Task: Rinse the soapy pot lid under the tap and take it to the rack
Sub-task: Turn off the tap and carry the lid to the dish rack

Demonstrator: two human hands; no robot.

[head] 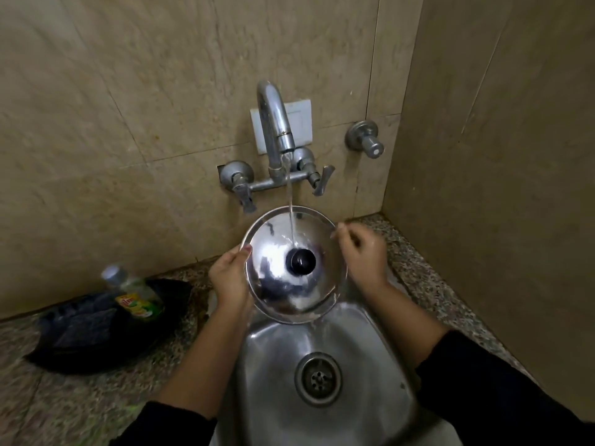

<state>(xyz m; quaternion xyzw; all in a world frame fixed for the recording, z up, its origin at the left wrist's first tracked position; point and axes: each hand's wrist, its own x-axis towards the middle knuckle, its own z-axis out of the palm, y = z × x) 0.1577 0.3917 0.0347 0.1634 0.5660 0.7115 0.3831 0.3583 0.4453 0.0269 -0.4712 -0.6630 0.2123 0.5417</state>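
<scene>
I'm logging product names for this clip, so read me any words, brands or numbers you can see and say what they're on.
Bottle by the sink: yellow and green label with a red patch of lettering, too blurred to read.
Tap, pot lid and wall plate: no text visible.

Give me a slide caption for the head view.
Both hands, left hand and right hand, tilt a steel pot lid under the running tap.

Steel lid (291, 268) — tilted, under running water
</scene>
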